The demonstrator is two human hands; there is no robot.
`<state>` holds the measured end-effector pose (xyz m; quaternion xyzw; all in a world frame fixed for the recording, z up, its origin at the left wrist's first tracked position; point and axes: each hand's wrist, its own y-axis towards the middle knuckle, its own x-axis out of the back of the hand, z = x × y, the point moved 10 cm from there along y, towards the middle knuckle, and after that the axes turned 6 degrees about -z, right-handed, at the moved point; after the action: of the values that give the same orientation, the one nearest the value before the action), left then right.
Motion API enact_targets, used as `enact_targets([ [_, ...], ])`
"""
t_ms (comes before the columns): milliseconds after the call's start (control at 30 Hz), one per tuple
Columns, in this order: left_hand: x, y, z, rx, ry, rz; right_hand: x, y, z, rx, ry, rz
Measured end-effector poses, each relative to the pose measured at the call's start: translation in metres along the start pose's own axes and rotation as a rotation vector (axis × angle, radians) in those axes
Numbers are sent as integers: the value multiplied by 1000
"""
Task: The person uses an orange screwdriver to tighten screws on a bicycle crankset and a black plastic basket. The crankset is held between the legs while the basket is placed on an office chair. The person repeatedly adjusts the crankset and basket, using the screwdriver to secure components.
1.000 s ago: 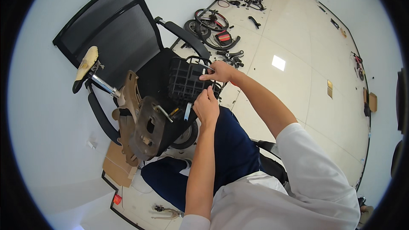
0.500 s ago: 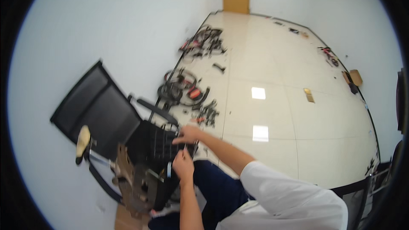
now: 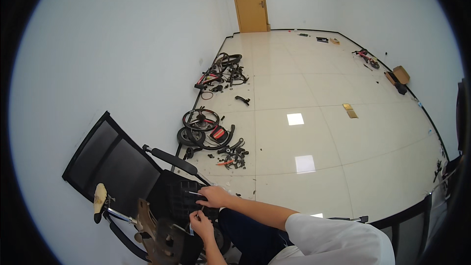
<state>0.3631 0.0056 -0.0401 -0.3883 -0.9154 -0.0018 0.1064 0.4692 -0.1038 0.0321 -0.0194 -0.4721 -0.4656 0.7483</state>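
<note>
My right hand [image 3: 214,197] is closed around a thin silver rod-like tool [image 3: 194,193], whose tip points left over a black gridded tray [image 3: 179,198]. Just below it, my left hand [image 3: 201,224] pinches something small, its fingertips close to those of the right; what it is cannot be made out. The tray rests on the seat of a black mesh office chair [image 3: 115,154]. In front of the chair stands a brown frame part [image 3: 143,225], with a silver seat post [image 3: 121,215] and a cream saddle [image 3: 100,196].
Bicycle wheels [image 3: 201,119] and small dark parts [image 3: 234,156] lie along the left wall. Farther off is another heap of bike parts [image 3: 223,73]. A black armrest [image 3: 174,161] juts beside my hands. An open cardboard box [image 3: 401,74] sits by the right wall.
My view has tilted up, so the door and floor sit lower in the picture. Both hands stay close together by the tray, and the silver tool now shows beside the right fingers.
</note>
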Motion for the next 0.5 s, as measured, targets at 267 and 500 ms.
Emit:
enact_targets([
  [267,6,-43,-42,-389,302,-101,18,-45,6,-29,106,-118],
  [500,-3,-52,-77,-551,454,-95,34,-59,25,15,269,-189],
])
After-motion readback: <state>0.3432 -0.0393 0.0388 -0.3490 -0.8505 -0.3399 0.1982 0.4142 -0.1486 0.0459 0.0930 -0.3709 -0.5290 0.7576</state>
